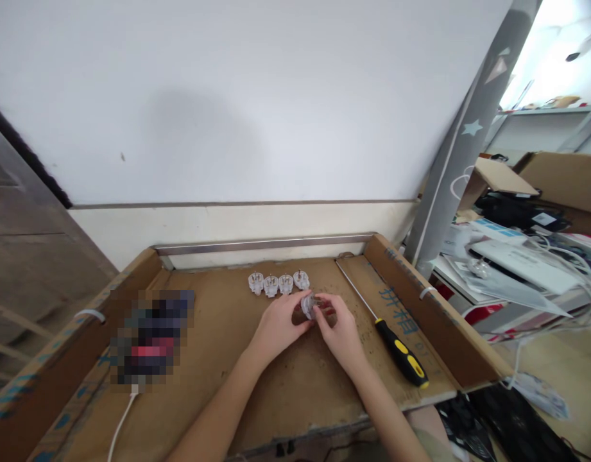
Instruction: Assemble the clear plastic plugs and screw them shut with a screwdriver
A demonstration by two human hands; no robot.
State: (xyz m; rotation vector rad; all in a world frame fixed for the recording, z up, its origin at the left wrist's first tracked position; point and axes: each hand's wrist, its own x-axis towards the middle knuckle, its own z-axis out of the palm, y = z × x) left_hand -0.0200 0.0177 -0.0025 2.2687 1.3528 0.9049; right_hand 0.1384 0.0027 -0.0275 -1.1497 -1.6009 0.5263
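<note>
Pinching one white plug (pixel 308 304) between left hand (pixel 278 324) and right hand (pixel 340 327), keep it low; finished plugs (pixel 278 282) sit at twelve o'clock, screwdriver (pixel 400 352) at three.

White plastic plug (pixel 308 304), small, prongs not discernible, pinched between fingertips of both hands above cardboard tray.
</note>
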